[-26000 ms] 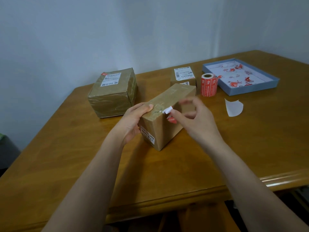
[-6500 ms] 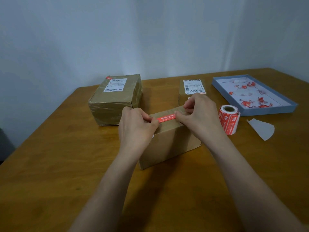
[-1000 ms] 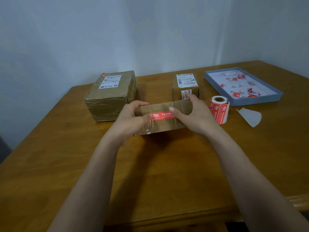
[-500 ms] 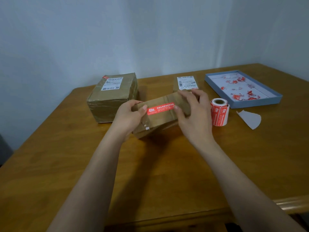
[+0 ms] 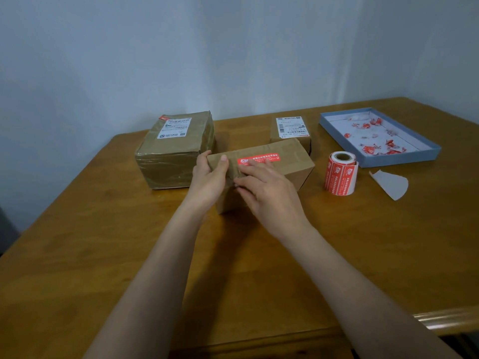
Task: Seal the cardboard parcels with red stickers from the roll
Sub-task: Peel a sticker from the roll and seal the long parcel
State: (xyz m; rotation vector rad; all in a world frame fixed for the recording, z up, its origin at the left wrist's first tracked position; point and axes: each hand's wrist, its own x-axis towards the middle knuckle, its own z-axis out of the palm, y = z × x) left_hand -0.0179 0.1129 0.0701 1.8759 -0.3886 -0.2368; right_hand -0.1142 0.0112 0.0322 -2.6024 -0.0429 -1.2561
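Left hand [image 5: 208, 178] grips the parcel [image 5: 261, 174], right hand [image 5: 269, 193] fingers flat pressing the red sticker [image 5: 258, 158], which could wrinkle if rubbed unevenly.

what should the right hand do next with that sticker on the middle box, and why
Probably sweep the right hand along the red sticker to press it flat: its fingertips rest at the sticker's near edge, the strip already lies on the parcel, and the left hand grips the end, steadying it.
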